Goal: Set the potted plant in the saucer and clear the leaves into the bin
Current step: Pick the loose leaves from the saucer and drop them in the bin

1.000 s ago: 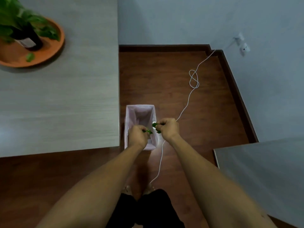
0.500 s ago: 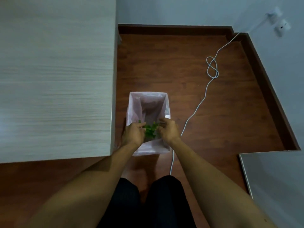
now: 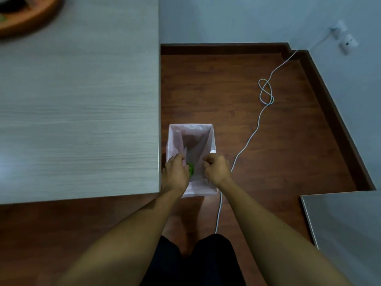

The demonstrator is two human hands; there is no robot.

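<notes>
Wood floor, bin beside table; left hand clutches green leaves over the bin's opening; right hand just opposite — fingers curled, contents indiscernible.

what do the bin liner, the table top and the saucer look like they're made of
Bin liner: thin translucent pinkish plastic film, going by its wrinkles and folded-over rim.
Table top: pale grey wood-grain surface, matte, probably laminate; streaky printed-looking grain.
Saucer: orange-brown, matte, likely terracotta or plastic imitating it; too blurred to tell.

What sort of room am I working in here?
Likely a home or small office room: a wood-grain table, a small lined bin on a dark wooden floor, and a white cable running to wall sockets.
</notes>
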